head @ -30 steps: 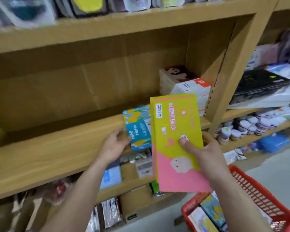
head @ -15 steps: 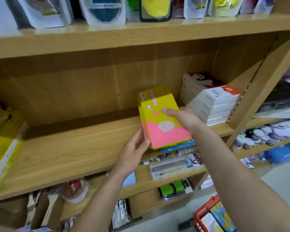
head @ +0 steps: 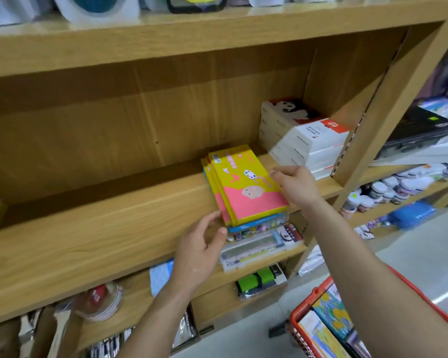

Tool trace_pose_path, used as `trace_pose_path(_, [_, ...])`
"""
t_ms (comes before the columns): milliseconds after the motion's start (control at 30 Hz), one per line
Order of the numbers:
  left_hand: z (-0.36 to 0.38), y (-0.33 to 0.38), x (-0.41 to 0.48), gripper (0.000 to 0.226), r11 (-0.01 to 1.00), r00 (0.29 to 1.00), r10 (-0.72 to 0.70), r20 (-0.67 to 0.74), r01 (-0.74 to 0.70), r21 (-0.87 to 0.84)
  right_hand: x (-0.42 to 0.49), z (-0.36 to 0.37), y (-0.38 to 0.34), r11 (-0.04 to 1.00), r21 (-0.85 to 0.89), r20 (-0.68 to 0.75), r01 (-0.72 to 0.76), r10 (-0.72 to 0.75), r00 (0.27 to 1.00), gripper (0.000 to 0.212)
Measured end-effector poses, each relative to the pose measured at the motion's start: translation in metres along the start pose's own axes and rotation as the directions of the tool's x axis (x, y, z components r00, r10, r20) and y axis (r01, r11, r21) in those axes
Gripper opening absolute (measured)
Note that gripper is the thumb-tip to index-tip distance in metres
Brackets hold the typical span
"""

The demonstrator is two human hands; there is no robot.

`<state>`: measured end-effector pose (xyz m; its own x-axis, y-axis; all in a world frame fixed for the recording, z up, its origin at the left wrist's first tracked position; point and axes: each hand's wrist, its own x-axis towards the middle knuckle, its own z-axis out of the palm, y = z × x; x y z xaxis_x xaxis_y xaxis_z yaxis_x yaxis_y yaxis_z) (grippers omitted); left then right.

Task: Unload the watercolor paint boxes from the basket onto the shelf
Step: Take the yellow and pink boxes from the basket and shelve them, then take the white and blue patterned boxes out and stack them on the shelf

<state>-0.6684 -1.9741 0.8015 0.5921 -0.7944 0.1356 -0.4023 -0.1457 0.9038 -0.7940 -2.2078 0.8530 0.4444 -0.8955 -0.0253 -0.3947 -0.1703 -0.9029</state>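
Shelf (head: 93, 228), wood: stack of yellow-pink paint boxes (head: 246, 187) lying flat nr front edge, over a blue box (head: 256, 223). Left hand (head: 199, 251) spread, fingertips at stack's front-left corner. Right hand (head: 295, 184) spread, beside stack's right edge, holding nothing. White boxes (head: 305, 138) stacked to the right. Red basket (head: 321, 329) bottom right, more boxes inside.

Two yellow-pink paint boxes (head: 246, 184), one red basket (head: 311, 293).
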Motion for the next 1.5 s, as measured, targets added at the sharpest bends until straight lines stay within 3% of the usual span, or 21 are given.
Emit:
trace_pose_path(67, [0.003,0.002,-0.020,0.018,0.992,0.991,0.114,-0.073,-0.110,0.063,-0.031,-0.023,0.024,0.993,0.120,-0.029,0.004,0.000,1.000,0.017])
trace_pose_path(133, [0.013,0.003,-0.038,0.011,0.988,0.990,0.131,-0.050,-0.126,0.093,-0.065,-0.046,0.060,0.989,0.151,-0.059,0.000,0.009,0.998,0.022])
trace_pose_path(233, [0.068,-0.004,-0.050,0.014,0.993,0.987,0.045,0.152,-0.061,0.103,-0.108,-0.091,0.146,0.988,0.109,-0.200,-0.108,0.128,0.971,0.013])
trace_pose_path(333, [0.144,-0.026,-0.049,0.016,0.984,0.926,-0.060,0.372,-0.008,0.178,-0.144,-0.135,0.246,0.940,0.026,-0.340,-0.341,0.329,0.881,0.010])
trace_pose_path(433, [0.227,-0.059,-0.043,0.006,0.961,0.834,-0.157,0.528,0.006,0.276,-0.171,-0.166,0.334,0.837,-0.011,-0.351,-0.547,0.509,0.786,0.019])
trace_pose_path(533, [0.307,-0.093,-0.031,0.021,0.940,0.788,-0.188,0.586,-0.028,0.339,-0.171,-0.173,0.402,0.783,-0.054,-0.318,-0.619,0.574,0.754,0.027])
trace_pose_path(667, [0.394,-0.139,-0.005,0.049,0.910,0.749,-0.228,0.622,-0.064,0.410,-0.146,-0.151,0.473,0.764,-0.066,-0.253,-0.641,0.609,0.752,0.031])
trace_pose_path(800, [0.458,-0.190,0.015,0.050,0.904,0.747,-0.218,0.628,-0.088,0.419,-0.113,-0.110,0.533,0.742,0.012,-0.184,-0.671,0.661,0.728,0.048])
trace_pose_path(900, [0.487,-0.219,0.027,0.049,0.935,0.756,-0.135,0.640,-0.118,0.336,-0.097,-0.078,0.570,0.715,0.018,-0.156,-0.699,0.692,0.704,0.052])
trace_pose_path(1033, [0.502,-0.248,0.039,0.045,0.976,0.769,-0.088,0.634,-0.059,0.208,-0.071,-0.037,0.610,0.747,-0.102,-0.091,-0.657,0.651,0.754,0.055])
trace_pose_path(1167, [0.503,-0.262,0.040,0.042,0.987,0.739,-0.100,0.667,-0.011,0.159,-0.046,-0.004,0.636,0.782,-0.363,-0.029,-0.506,0.534,0.845,0.059])
trace_pose_path(1367, [0.505,-0.251,0.037,0.049,0.994,0.756,-0.063,0.652,-0.010,0.107,-0.045,0.015,0.655,0.706,-0.556,-0.028,-0.439,0.512,0.858,0.063])
trace_pose_path(1500, [0.506,-0.253,0.035,0.048,0.994,0.751,-0.098,0.653,0.049,0.093,-0.038,0.012,0.652,0.714,-0.509,-0.061,-0.481,0.527,0.848,0.051])
